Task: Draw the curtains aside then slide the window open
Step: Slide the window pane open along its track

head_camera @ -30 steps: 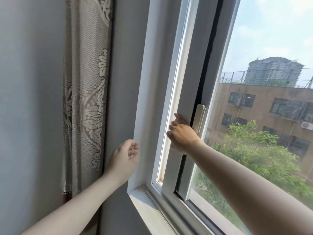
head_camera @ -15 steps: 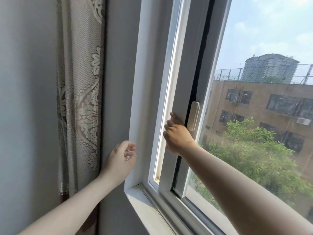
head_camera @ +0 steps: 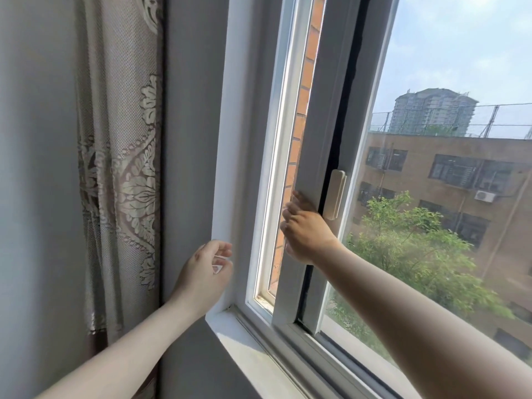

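Note:
The patterned beige curtain [head_camera: 121, 156] hangs bunched at the left against the wall. The white sliding window sash [head_camera: 316, 133] stands a little way off the left frame, and a narrow gap shows orange brick [head_camera: 302, 105] outside. My right hand [head_camera: 305, 231] grips the sash's left edge, just below and left of the cream handle [head_camera: 335, 194]. My left hand [head_camera: 205, 272] hovers by the white window reveal [head_camera: 230, 168], fingers loosely curled and holding nothing.
A white sill [head_camera: 247, 349] runs along the bottom with the sliding track [head_camera: 290, 355] behind it. A grey wall [head_camera: 37, 168] fills the left. Through the glass are a green tree [head_camera: 408, 249] and a tan building [head_camera: 460, 180].
The sash has slid right under my right hand, opening a gap that now shows brick. My left hand has stayed near the reveal.

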A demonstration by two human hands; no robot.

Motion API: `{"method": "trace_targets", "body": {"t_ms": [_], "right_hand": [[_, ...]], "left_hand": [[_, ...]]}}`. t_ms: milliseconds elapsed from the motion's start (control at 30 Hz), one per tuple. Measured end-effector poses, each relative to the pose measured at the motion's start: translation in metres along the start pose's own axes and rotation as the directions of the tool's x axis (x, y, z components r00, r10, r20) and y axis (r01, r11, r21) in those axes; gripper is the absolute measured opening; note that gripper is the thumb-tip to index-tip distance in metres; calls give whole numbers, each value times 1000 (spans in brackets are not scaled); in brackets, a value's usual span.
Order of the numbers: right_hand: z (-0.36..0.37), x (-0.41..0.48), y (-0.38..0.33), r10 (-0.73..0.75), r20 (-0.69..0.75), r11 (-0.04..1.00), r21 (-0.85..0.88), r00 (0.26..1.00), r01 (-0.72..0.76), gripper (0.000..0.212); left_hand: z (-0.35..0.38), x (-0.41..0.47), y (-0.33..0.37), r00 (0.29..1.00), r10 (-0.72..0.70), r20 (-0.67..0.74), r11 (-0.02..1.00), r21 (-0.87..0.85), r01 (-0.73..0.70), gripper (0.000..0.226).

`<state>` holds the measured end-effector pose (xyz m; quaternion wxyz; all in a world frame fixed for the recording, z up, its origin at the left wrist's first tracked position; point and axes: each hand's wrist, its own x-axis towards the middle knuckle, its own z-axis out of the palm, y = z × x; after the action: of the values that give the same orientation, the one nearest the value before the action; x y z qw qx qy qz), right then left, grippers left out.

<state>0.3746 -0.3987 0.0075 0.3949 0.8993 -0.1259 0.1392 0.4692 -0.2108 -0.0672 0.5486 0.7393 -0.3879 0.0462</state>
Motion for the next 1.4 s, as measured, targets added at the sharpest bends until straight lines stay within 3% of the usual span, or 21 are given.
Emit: {"method": "trace_targets", "body": {"t_ms": [300, 467, 667, 833, 900, 1000, 1200, 1400], "right_hand": [[-11, -19, -4, 52, -24, 997, 55, 998, -51, 16], [-23, -35, -2, 87, 88, 996, -33, 992, -84, 36], [-30, -57, 5, 91, 28, 995, 43, 995, -92, 36], [-29, -80, 13, 48, -76, 985, 167, 996, -35, 11], [-32, -87, 15, 47, -93, 980, 195, 995, -28, 16], [-42, -103, 20, 101, 49, 985, 133, 994, -107, 28], [-49, -138, 32, 27, -51, 986, 166, 998, -18, 24], [-66, -177, 43, 90, 75, 993, 70, 993, -95, 34]], "left_hand": [[3, -15, -4, 994, 0, 108, 998, -55, 6, 20], [5, -25, 0, 990, -8, 141, 998, -62, 17, 22], [7, -38, 14, 987, 14, 160, 999, -54, -6, 24], [8, -46, 31, 990, 31, 139, 999, -40, -25, 24], [13, -52, 38, 989, 39, 141, 999, -32, -34, 24], [24, -63, 52, 987, 58, 153, 998, -33, -53, 23], [47, -82, 76, 981, 75, 181, 997, -43, -68, 24], [62, -99, 99, 977, 102, 188, 994, -54, -93, 24]]}}
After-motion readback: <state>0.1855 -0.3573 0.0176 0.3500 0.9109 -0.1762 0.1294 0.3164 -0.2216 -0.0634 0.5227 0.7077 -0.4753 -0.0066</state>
